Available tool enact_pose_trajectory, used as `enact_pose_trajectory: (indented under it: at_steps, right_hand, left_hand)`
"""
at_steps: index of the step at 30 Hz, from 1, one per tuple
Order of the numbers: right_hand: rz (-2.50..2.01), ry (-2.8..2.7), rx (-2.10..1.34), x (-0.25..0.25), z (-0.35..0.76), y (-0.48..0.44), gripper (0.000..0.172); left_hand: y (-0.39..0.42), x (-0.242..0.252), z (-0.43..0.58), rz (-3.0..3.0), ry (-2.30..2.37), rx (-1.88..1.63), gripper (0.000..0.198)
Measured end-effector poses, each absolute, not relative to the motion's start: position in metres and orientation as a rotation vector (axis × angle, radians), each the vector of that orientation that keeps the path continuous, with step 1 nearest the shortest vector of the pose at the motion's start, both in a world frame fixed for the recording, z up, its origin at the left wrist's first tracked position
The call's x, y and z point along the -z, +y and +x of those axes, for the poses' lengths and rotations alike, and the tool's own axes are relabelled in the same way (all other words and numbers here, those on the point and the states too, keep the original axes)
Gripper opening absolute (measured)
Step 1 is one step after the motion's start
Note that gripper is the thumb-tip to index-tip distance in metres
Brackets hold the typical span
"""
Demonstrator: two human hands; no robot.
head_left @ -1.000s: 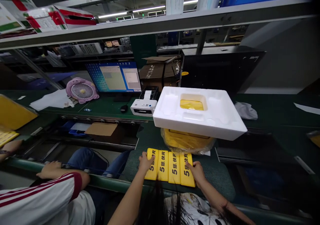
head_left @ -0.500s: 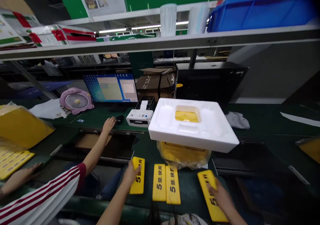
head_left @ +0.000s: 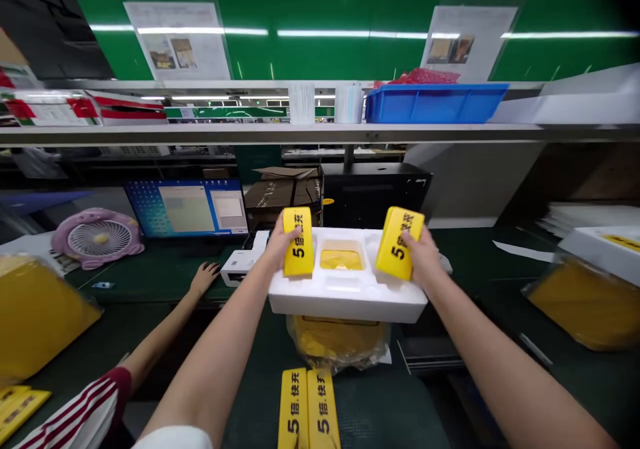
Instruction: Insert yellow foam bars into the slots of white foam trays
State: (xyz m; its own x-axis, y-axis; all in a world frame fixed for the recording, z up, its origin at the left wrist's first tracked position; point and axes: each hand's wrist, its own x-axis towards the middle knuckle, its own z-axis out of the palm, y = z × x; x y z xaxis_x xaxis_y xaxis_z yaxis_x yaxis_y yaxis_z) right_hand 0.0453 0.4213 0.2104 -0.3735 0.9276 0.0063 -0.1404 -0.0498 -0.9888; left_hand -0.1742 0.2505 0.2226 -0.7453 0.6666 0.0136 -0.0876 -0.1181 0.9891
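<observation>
Nearest, two flat yellow slabs (head_left: 294,402) with black lettering lie side by side on the dark green tabletop (head_left: 385,402), not yet picked up. Past them, a wrinkled clear bag (head_left: 340,342) with yellow contents sits under a matte white foam tray (head_left: 345,302) with moulded hollows. At the tray, the left hand (head_left: 276,248) clamps its grip on an upright slab (head_left: 303,262); the right hand (head_left: 426,256) clamps a tilted one (head_left: 387,256). The work seems partway: neither looks seated.

A pink fan (head_left: 83,236) stands beside a lit monitor (head_left: 185,208).
</observation>
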Motion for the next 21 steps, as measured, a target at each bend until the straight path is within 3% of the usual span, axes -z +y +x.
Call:
enact_pose_trajectory:
  at_steps: [3, 7, 12, 17, 19, 21]
  right_hand:
    - [-0.967, -1.526, -1.586, -0.193, 0.033, 0.428, 0.054]
    - [-1.113, -1.662, -1.550, -0.191, 0.032, 0.442, 0.054]
    - [-1.099, -1.830, -1.651, -0.195, 0.033, 0.441, 0.054]
    - [-1.111, -2.285, -0.664, -0.185, 0.026, 0.449, 0.046]
    - [-1.023, -2.319, -0.607, -0.183, 0.017, 0.458, 0.052]
    - [-0.986, -2.323, -0.791, -0.184, 0.008, 0.467, 0.054]
  left_hand:
    - [0.262, -0.207, -0.175, 0.701, 1.694, -1.748, 0.088]
    - [0.263, -0.204, -0.180, 0.713, 1.851, -1.609, 0.085]
    - [0.227, -0.208, -0.189, 0.635, 1.868, -1.804, 0.056]
    - [0.212, -0.207, -0.194, 0.780, 1.981, -1.853, 0.042]
    - [0.233, -0.206, -0.196, 0.851, 2.020, -1.819, 0.039]
    - [0.260, -0.205, -0.199, 0.922, 2.051, -1.766, 0.037]
